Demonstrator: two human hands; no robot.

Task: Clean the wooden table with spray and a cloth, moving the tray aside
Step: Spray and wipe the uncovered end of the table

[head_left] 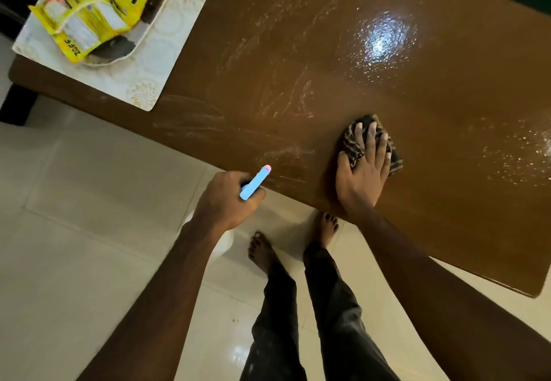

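Note:
The brown wooden table (pixel 328 52) fills the upper right, streaked with wet smears and spray droplets. My right hand (pixel 362 168) lies flat with spread fingers on a dark striped cloth (pixel 353 148), pressing it to the table near the front edge. My left hand (pixel 228 198) grips a spray bottle by its light blue head with a pink tip (pixel 256 182), held just off the table's front edge; the white bottle body is mostly hidden under the hand. The tray (pixel 119 55) sits at the far left on a pale patterned placemat (pixel 143 82).
Yellow snack packets (pixel 98 13) lie in the tray. A patch of spray droplets (pixel 381 40) glistens at the table's middle back, another at the right edge (pixel 530 154). My bare feet stand on cream floor tiles (pixel 74 231) in front of the table.

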